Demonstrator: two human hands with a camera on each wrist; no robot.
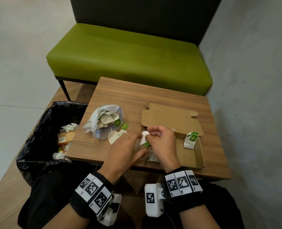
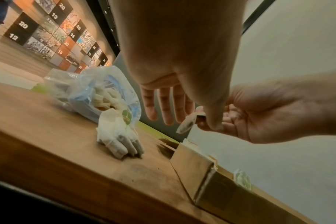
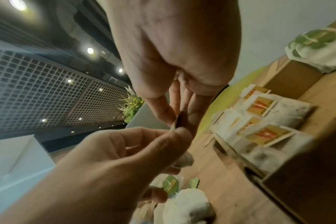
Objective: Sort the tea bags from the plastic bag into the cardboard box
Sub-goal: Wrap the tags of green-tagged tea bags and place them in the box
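Papery white tea bag (image 1: pixel 144 138) pinched by right hand (image 1: pixel 161 141), left hand (image 1: pixel 123 152) straight-fingered beside it

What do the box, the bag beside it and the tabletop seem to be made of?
Cardboard box: brown, matt paperboard, with creased folds and cut flaps.
Plastic bag: thin clear film, glossy and crinkled; contents show through.
Table: wood-grain top, matt; solid wood, veneer or laminate cannot be told.

Tea bag (image 3: pixel 174 125) btwn fingers (image 3: pixel 162 109): mostly hidden.
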